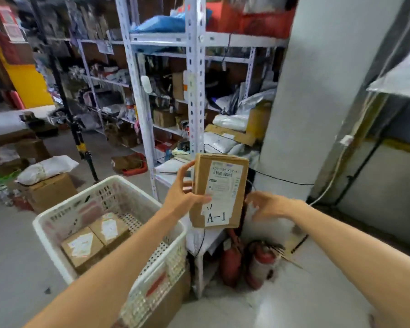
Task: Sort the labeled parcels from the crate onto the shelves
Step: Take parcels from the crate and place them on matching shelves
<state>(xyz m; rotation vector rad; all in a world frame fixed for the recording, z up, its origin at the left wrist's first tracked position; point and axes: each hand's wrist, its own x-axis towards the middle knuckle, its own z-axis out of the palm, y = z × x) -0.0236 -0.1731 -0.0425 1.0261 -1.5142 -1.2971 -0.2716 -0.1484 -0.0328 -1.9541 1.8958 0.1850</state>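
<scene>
Head view, early going: A-1 box (pixel 219 192) up in front of the shelves (pixel 194 91), gripped by left hand (pixel 182 197), right hand (pixel 265 205) spread loose just beside it, at least two more boxes (pixel 83 247) waiting in the crate (pixel 57 216).
</scene>
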